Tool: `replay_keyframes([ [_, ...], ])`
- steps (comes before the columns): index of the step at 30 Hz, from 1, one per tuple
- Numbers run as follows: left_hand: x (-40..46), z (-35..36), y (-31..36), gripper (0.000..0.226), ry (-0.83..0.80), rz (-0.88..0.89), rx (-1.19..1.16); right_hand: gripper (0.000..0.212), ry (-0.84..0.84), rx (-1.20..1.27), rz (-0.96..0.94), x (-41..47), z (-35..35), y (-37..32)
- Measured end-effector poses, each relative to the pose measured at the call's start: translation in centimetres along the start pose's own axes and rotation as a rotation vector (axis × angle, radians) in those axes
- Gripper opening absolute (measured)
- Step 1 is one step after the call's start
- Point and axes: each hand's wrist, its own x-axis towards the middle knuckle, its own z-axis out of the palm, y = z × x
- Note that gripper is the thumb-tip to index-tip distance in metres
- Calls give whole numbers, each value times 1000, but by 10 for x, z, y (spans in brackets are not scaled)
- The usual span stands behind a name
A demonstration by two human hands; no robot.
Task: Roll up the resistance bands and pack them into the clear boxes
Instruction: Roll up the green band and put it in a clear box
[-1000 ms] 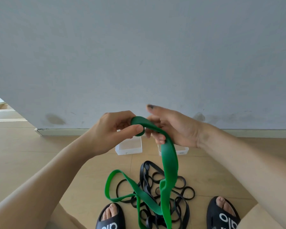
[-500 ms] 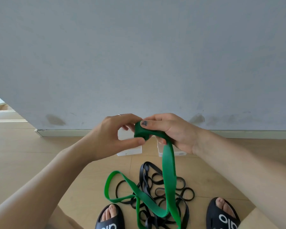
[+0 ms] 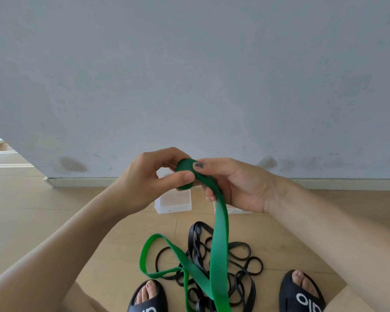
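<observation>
Green rubber is wound into a small tight coil (image 3: 184,174) and is pinched from both sides. The coil is gripped by the left hand (image 3: 149,183), thumb across its near face and fingers curled behind, so that the turns cannot spring open. It is also pressed by the right hand (image 3: 234,185), whose thumb lies flat on top at about 12 o'clock of the coil while its curled fingers guide the free strap below. Both hands are therefore closed on the green band (image 3: 220,244), and neither is released.

From the coil the band is let hang toward 6 o'clock, which seems meant to keep it flat and untwisted as it is fed in. Its slack is laid in a loop on the floor (image 3: 54,221), toward 7 o'clock of the hands.

Under that loop a tangle of black bands (image 3: 239,262) is left between the two sandals (image 3: 148,300), within reach for later rolling.

Beyond the hands, toward the wall (image 3: 189,75), two clear boxes are stood side by side: one box (image 3: 173,202) is seen just below the left hand, the other box (image 3: 232,209) is largely hidden by the right hand. Whether anything is inside them cannot be told.

Only a short length is judged rolled; most of the task is judged left.
</observation>
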Motion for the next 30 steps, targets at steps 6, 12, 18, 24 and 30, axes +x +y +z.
replay_keyframes([
  [6, -5, 0, 0, 33, -83, 21, 182, 35, 132, -32, 6, 5, 6, 8],
  [12, -4, 3, 3, 32, -43, 11, 81, 35, 23, -108, 71, 4, 5, 4],
  [18, -1, 1, 6, 23, -11, 10, -108, 23, -85, 39, 25, 4, 5, 3],
  [24, -5, 5, 6, 33, -94, -1, 181, 45, 111, -170, 58, 7, 5, 8],
  [30, -2, 12, 4, 31, -89, 41, 216, 35, 80, -260, 85, 3, 6, 5],
])
